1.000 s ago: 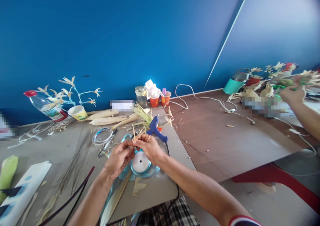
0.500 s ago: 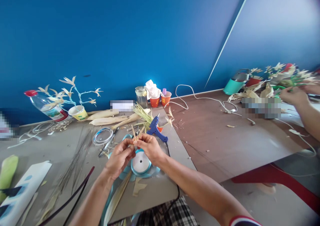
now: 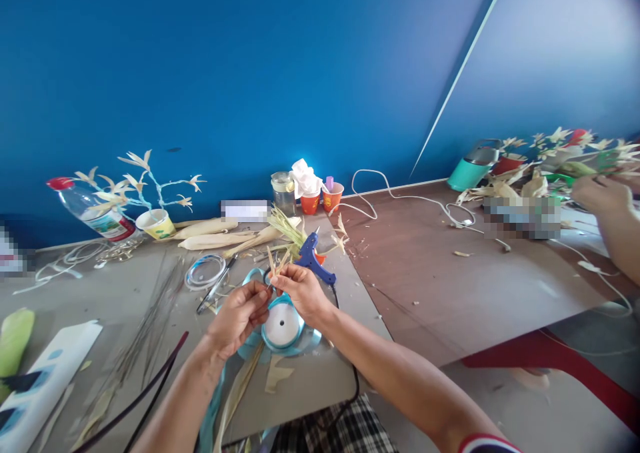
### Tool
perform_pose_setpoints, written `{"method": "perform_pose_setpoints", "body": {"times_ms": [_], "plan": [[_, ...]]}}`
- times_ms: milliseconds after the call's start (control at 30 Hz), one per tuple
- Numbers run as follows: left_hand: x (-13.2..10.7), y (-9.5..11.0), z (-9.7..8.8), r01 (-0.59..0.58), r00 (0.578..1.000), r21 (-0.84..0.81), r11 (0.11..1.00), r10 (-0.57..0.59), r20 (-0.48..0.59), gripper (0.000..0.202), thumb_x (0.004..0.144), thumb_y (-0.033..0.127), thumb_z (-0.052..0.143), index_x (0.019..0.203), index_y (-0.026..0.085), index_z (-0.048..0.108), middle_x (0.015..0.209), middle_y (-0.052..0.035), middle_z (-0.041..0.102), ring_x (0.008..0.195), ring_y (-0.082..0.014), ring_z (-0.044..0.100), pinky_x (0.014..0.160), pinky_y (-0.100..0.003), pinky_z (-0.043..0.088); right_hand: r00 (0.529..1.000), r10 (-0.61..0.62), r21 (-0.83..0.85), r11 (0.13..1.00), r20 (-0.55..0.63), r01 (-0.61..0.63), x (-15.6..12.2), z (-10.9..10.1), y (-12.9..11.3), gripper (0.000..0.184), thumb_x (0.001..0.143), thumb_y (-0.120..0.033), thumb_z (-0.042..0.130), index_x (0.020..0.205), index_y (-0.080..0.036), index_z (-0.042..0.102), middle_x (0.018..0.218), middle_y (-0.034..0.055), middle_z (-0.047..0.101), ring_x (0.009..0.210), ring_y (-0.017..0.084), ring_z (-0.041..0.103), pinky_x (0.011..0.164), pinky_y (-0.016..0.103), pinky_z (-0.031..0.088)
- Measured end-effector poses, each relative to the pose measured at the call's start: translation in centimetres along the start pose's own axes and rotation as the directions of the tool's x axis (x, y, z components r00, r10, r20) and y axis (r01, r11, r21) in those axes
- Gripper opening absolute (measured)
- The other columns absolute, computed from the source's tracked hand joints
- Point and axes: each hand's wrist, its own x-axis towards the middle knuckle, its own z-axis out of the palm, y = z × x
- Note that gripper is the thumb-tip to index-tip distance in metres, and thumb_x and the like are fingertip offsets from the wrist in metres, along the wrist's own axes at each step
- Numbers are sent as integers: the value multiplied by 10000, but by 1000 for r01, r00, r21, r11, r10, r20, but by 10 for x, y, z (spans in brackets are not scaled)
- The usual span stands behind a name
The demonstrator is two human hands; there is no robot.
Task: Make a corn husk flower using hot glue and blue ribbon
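My left hand and my right hand meet above a spool of light blue ribbon on the grey table. Both pinch a small straw flower made of dried husk strips, its thin petals pointing up and away. Fingers of each hand are closed around its base. A blue glue gun lies just beyond my right hand, with its black cord running back toward me.
Dried corn husks, a wire coil, thin wires, a plastic bottle, a yellow cup with a husk-flower branch and orange cups crowd the table. Another person's hand works with husk flowers on the brown table at right.
My hands with the straw flower have shifted slightly up and to the right. The other person's hand at right has moved a little further right.
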Motion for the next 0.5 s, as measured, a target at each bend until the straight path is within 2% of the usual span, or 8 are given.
{"method": "perform_pose_setpoints", "body": {"times_ms": [200,500], "plan": [[-2,1,1,-4,1000,15,1000,5,-6,307,631,334,759,642,150,515,529,83,349,430,-30,272,429,-155,292,1000,1,33,999,7,-1,-3,6,-3,207,569,-293,732,565,-161,573,603,-17,581,523,80,460,560,232,371],[0,0,0,-15,1000,20,1000,16,-25,301,627,320,770,662,154,522,585,51,470,454,-36,335,459,-168,327,999,17,48,999,29,-18,-4,5,-1,228,544,-288,755,555,-161,566,603,-20,579,546,85,465,574,238,380]]}}
